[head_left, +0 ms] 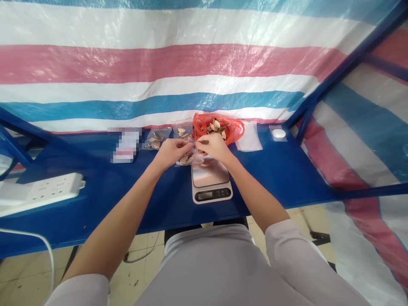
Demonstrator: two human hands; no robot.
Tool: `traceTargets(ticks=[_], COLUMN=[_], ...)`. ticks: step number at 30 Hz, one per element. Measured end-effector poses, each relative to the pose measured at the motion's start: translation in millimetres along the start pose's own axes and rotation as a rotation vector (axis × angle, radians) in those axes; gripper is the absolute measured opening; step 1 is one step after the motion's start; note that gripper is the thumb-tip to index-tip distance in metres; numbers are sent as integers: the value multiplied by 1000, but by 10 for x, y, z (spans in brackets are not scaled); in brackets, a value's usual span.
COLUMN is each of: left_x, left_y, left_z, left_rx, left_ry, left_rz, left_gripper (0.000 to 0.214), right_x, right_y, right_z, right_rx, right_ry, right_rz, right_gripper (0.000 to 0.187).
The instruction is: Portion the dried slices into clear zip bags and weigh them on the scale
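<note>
Seen from my remote post, left hand (174, 152) and right hand (215, 147) pinch the edge of a clear bag (198, 158) of dried slices (186, 160) by the scale's (211, 174) far left corner; I judge it light, limp, slippery, best held by that edge

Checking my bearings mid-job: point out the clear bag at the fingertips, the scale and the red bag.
Clear bag (198, 159), head view: right part of its plastic.
Scale (211, 176), head view: bare weighing plate.
Red bag (235, 130), head view: right-hand side.

1 head view, forward and down (above the table (287, 168))
</note>
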State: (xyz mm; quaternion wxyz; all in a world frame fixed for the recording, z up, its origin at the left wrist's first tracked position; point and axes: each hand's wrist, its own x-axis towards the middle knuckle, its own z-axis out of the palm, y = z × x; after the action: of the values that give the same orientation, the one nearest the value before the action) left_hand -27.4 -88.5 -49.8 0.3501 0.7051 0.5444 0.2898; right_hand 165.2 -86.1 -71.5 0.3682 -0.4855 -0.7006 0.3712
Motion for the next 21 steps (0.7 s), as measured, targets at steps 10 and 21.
traceTargets(ticks=[10, 21], left_x=[35, 66], left_y=[41, 6], left_z=[50, -197], left_rx=[-64, 248], left_ry=[35, 122], left_rz=[-5, 50], left_gripper=[32, 14], right_x=[-48, -18], right_y=[-83, -152], right_z=[-41, -188], right_rx=[-64, -250], right_ry=[-48, 49], right_rz=[13, 70], right_gripper=[16, 12])
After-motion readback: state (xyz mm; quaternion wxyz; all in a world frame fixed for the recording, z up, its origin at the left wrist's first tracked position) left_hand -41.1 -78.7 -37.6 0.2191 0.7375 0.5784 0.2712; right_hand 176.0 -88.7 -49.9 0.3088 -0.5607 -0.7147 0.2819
